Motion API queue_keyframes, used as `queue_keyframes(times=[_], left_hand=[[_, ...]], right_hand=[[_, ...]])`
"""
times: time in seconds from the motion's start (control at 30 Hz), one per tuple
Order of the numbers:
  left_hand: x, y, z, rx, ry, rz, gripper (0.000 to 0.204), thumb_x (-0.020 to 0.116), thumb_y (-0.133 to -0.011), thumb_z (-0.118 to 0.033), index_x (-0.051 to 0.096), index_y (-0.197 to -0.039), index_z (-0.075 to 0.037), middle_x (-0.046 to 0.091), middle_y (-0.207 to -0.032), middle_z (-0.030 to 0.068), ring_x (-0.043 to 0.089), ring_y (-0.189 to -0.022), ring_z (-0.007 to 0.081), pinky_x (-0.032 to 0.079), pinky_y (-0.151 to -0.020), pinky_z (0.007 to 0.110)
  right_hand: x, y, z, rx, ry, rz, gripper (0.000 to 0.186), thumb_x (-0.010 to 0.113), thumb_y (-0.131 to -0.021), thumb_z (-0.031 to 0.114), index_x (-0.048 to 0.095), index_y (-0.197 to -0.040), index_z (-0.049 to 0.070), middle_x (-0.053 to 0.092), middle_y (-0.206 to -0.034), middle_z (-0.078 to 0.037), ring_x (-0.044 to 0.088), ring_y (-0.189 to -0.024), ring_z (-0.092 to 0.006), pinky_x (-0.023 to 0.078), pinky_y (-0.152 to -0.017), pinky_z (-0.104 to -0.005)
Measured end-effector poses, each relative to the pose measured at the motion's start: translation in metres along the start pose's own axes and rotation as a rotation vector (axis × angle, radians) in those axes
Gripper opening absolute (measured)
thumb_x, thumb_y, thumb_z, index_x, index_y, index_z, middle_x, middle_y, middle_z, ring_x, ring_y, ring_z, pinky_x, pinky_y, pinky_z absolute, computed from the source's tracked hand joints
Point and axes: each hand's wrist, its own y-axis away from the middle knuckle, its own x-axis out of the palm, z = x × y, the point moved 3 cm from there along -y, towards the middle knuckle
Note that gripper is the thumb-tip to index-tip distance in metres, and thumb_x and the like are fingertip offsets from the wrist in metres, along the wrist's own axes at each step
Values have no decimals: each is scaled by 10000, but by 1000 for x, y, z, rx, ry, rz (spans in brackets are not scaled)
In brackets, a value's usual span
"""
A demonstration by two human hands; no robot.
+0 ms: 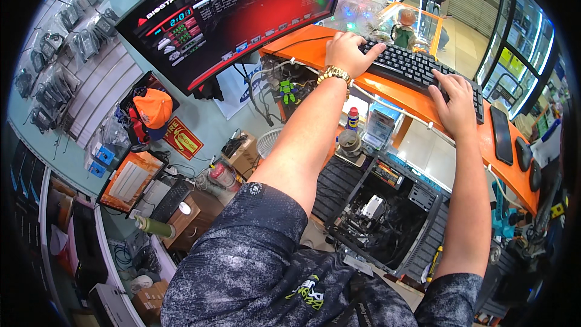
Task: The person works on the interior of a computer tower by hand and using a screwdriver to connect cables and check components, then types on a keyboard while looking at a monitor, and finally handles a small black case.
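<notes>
A black keyboard point(404, 65) lies on a narrow orange desk point(302, 43). At its left end rests my left hand point(350, 56), a gold watch point(334, 75) on the wrist, its thumb stretched out over the keys. My right hand point(455, 102) lies over the keyboard's right part, fingers extended and touching the keys. Neither hand grips anything. To the left stands a large monitor point(242, 15) showing a red and black settings screen. Below, between my forearms, sits an opened computer case point(387, 212) with a board and cables inside.
A black phone-like slab point(501, 135) and two dark mice point(529, 163) lie right of the keyboard. Near the case stand a blue can with a red cap point(353, 118) and a glass jar point(349, 143). A white cable point(393, 109) runs along the desk edge.
</notes>
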Motion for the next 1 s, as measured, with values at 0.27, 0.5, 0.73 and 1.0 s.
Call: queue_keyframes(times=[0.27, 0.5, 0.73, 1.0], left_hand=[[0, 0, 0, 0, 0, 0, 691, 734, -976, -766, 889, -1027, -95, 829, -1148, 72, 707, -1226, 298, 535, -1075, 474], [4, -1, 5, -36, 30, 1, 704, 714, -971, -787, 895, -1047, -111, 808, -1209, 73, 659, -1279, 308, 497, -1092, 502], [1, 0, 4, -144, -50, -51, 676, 658, -1037, -747, 885, -1135, -118, 826, -1247, 111, 685, -1309, 348, 514, -1100, 565], [-1, -1, 1, -168, -37, 23, 720, 591, -1062, -765, 876, -1196, -118, 819, -1291, 113, 688, -1324, 354, 532, -1111, 533]], right_hand=[[0, 2, -5, 68, 60, -35, 287, 826, -1009, 304, 833, -1162, 61, 779, -1156, -102, 692, -1148, -324, 499, -1053, -456], [0, 3, -8, 112, 75, -87, 218, 829, -999, 286, 815, -1018, 69, 715, -1011, -93, 690, -1042, -307, 492, -955, -449], [1, 3, -9, 112, 43, -105, 203, 833, -991, 280, 801, -977, 80, 660, -917, -75, 659, -938, -288, 468, -871, -441], [1, 3, -9, 94, 59, -114, 199, 833, -987, 275, 803, -969, 79, 653, -888, -69, 648, -913, -279, 459, -853, -435]])
